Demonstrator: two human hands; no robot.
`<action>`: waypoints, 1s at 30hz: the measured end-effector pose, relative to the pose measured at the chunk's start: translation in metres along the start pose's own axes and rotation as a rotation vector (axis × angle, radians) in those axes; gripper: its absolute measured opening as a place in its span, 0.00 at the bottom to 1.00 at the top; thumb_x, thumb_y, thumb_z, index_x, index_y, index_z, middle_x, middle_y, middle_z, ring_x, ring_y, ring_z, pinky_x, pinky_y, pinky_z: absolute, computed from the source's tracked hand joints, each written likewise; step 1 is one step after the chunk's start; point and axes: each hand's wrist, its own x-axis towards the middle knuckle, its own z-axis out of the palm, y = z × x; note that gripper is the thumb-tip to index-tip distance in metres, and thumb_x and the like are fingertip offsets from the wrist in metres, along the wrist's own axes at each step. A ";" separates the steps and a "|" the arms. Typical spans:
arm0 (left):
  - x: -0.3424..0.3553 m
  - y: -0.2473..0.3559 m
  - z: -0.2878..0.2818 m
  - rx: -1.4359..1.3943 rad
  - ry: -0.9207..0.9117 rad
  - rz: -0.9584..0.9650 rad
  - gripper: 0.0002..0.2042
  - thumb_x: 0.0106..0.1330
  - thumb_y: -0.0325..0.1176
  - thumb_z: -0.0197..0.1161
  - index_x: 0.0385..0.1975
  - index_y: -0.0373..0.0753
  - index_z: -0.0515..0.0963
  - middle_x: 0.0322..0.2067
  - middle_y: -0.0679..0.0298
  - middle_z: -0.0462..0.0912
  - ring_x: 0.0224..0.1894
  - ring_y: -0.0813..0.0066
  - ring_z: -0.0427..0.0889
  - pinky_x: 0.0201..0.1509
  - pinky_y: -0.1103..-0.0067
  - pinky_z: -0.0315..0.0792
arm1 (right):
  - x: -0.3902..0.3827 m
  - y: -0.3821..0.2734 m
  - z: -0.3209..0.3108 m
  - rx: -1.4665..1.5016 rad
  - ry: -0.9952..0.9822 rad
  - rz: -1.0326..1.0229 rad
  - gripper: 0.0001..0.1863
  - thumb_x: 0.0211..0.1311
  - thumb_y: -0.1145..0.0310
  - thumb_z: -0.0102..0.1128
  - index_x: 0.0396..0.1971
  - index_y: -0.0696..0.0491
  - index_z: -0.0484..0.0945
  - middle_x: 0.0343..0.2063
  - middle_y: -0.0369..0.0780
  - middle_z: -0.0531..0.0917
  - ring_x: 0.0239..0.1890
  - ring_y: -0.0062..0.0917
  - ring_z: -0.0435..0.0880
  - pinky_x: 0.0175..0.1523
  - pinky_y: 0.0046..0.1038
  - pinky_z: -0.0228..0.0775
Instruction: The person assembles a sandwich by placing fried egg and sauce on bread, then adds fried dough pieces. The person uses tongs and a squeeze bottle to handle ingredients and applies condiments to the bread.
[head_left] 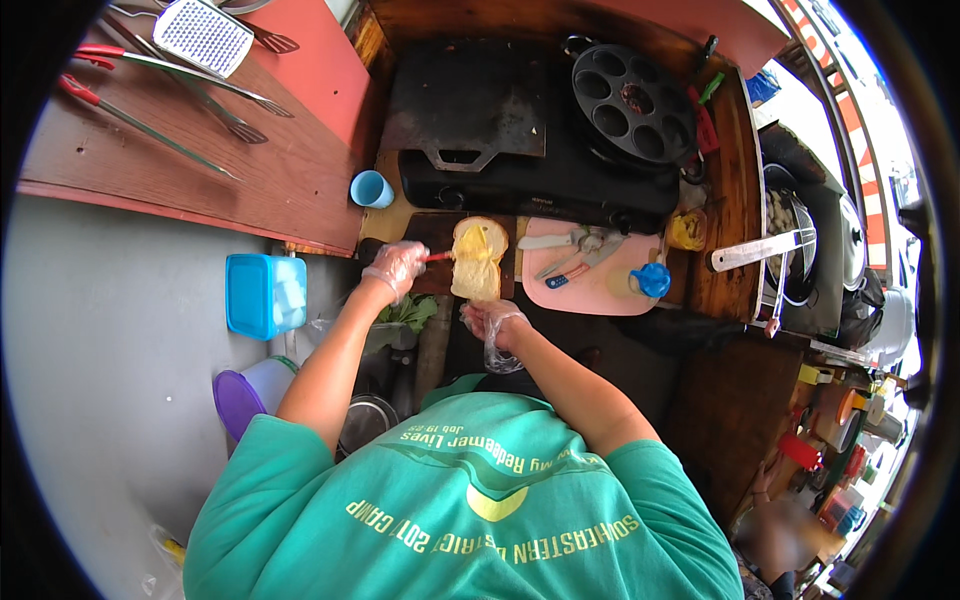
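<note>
Left hand (397,270) closed round a red tool (438,257), its tip right at the bread; right hand (497,322) at the bread's lower end, fingers curled, and whether they pinch it I can't tell. Both wear thin, crinkled clear plastic. And here's the bread (477,275), centre of the frame: pale, soft-looking crumb, browned crust, a nipped-in waist, and a glossy yellow smear (487,241) across its upper half. Under it, a dark, flat wooden board (434,228). Just right, a smooth pink board (590,296) with rounded corners carries a blue-handled knife (559,281). To the left, a smooth, round blue cup (371,189). Up top, a flat black griddle (460,95), scuffed and matte, and beside it a round dark pan (613,122) with circular hollows. Upper left, a perforated metal grater (203,38).
</note>
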 end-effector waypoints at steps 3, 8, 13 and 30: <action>0.020 -0.003 0.004 -0.015 0.288 0.096 0.05 0.64 0.25 0.64 0.37 0.37 0.77 0.35 0.50 0.83 0.44 0.42 0.81 0.45 0.58 0.76 | 0.001 0.003 0.000 0.106 -0.047 0.004 0.07 0.71 0.67 0.62 0.41 0.54 0.79 0.34 0.37 0.87 0.33 0.25 0.86 0.36 0.29 0.81; 0.022 -0.013 0.006 -0.074 -0.052 0.119 0.07 0.63 0.25 0.66 0.39 0.36 0.79 0.35 0.52 0.85 0.43 0.48 0.84 0.46 0.64 0.78 | 0.004 0.004 -0.003 0.114 -0.117 -0.021 0.08 0.73 0.67 0.61 0.45 0.54 0.80 0.36 0.36 0.88 0.35 0.22 0.86 0.38 0.27 0.80; 0.045 -0.015 -0.008 0.023 0.063 0.005 0.07 0.64 0.27 0.66 0.41 0.37 0.81 0.41 0.51 0.86 0.46 0.49 0.84 0.50 0.63 0.78 | 0.003 0.005 -0.003 0.095 -0.121 -0.024 0.08 0.73 0.68 0.60 0.45 0.54 0.80 0.35 0.34 0.87 0.35 0.21 0.86 0.39 0.27 0.80; -0.036 -0.001 0.001 0.004 -0.018 0.023 0.05 0.61 0.30 0.68 0.36 0.41 0.83 0.38 0.53 0.86 0.47 0.49 0.84 0.51 0.60 0.78 | -0.024 0.002 0.005 -0.019 -0.151 -0.121 0.11 0.69 0.71 0.66 0.49 0.53 0.80 0.39 0.33 0.87 0.36 0.18 0.84 0.41 0.25 0.78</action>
